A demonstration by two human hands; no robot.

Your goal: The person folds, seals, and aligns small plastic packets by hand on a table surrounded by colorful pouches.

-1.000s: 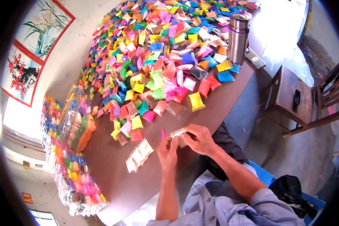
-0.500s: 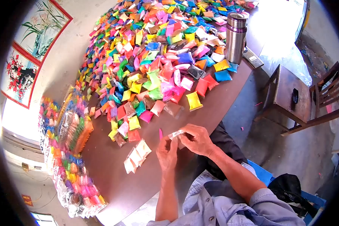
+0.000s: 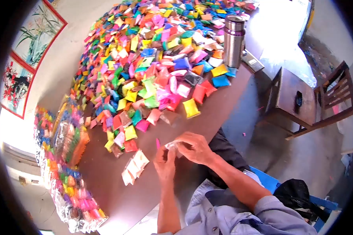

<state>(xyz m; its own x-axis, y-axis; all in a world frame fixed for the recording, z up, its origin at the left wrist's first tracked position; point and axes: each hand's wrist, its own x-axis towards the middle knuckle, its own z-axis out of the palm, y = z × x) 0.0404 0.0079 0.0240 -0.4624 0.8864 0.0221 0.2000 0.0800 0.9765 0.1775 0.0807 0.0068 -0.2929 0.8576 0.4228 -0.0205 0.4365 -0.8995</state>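
Both of my hands meet over the near part of the brown table, closed on one small clear plastic packet point(image 3: 171, 145) with something pale in it. Fingers and thumb of my left hand point(image 3: 165, 162) pinch its left side. My right hand point(image 3: 194, 148) grips the packet from the right, and its fingers cover much of it. Just left of my left hand lies a short row of pale, cream-coloured packets point(image 3: 135, 166), overlapping one another. A thin pink strip point(image 3: 157, 143) rests on the table behind my left hand.
A large heap of small colourful packets point(image 3: 145, 70) covers the far table point(image 3: 106, 176). At its right stands a steel thermos point(image 3: 233, 43). Clear bags of bundled packets point(image 3: 76, 184) line the left edge. A wooden chair point(image 3: 298, 102) stands on the floor at right.
The whole view has shifted slightly, so things appear further left. My hands stay together on the packet, with only small finger movements.
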